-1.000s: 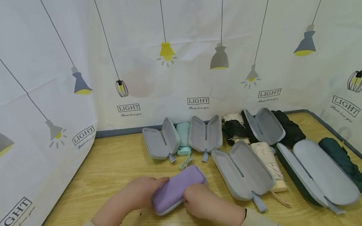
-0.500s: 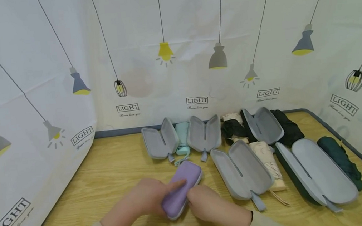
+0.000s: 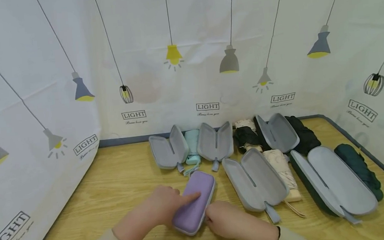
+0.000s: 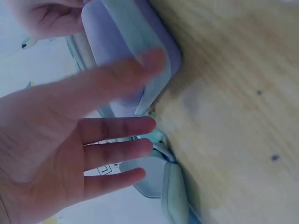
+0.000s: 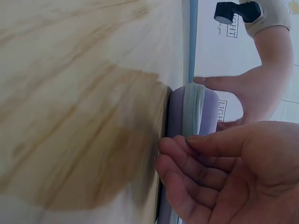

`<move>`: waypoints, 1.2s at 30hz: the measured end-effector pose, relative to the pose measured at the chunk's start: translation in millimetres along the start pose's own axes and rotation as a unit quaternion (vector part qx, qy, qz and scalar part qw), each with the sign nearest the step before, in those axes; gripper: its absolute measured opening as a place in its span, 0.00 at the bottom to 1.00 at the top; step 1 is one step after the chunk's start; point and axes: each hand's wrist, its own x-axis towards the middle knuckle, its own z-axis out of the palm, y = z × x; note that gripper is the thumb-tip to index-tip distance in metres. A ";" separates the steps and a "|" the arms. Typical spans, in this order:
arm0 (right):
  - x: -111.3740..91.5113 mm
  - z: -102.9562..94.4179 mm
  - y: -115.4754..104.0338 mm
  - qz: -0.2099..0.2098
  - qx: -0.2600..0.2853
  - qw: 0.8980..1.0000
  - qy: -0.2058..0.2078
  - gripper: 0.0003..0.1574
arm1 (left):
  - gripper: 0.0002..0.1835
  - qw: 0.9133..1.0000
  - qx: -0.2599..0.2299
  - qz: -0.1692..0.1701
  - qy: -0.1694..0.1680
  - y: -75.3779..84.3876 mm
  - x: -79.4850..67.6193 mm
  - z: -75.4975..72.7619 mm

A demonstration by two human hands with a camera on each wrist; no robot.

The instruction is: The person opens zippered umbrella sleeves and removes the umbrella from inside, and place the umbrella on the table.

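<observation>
A purple hard-shell zip case, closed over at least the part I see, lies on the wooden table in front of me. My left hand steadies it, index finger straight across the lid. In the left wrist view the thumb of that left hand lies along the pale zip band and the other fingers stretch out loose. My right hand is at the case's right edge. In the right wrist view the right hand pinches thumb against forefinger beside the zipper; the pull itself is hidden by the fingertips.
Several opened grey-lined cases stand behind and to the right, among them a large one and a dark green one. Folded umbrellas lie beside them: mint, cream, green. A printed sheet hangs along the back.
The purple case has turned so its far end points more away from me. My left index finger has come over the lid. My right hand has shifted right and nearer along the edge.
</observation>
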 end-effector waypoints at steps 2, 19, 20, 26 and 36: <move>-1.3 -1.4 2.5 -0.001 0.003 1.000 -0.002 0.16 | 0.47 0.999 0.045 0.011 0.010 -3.0 5.5 -0.2; -6.9 -5.9 13.5 -0.013 -0.008 1.000 -0.009 0.14 | 0.38 0.971 0.151 0.127 0.139 -30.0 65.3 20.6; -7.1 -6.2 14.3 -0.012 -0.007 1.000 -0.011 0.14 | 0.37 0.973 0.145 0.129 0.129 -31.5 66.5 20.9; -8.3 -8.6 19.6 0.008 0.002 1.000 -0.012 0.18 | 0.33 0.977 0.134 0.128 0.103 -36.0 65.1 20.7; -5.1 -10.0 18.2 0.043 -0.051 0.997 0.033 0.15 | 0.30 0.976 0.178 0.109 0.067 -37.6 50.0 21.8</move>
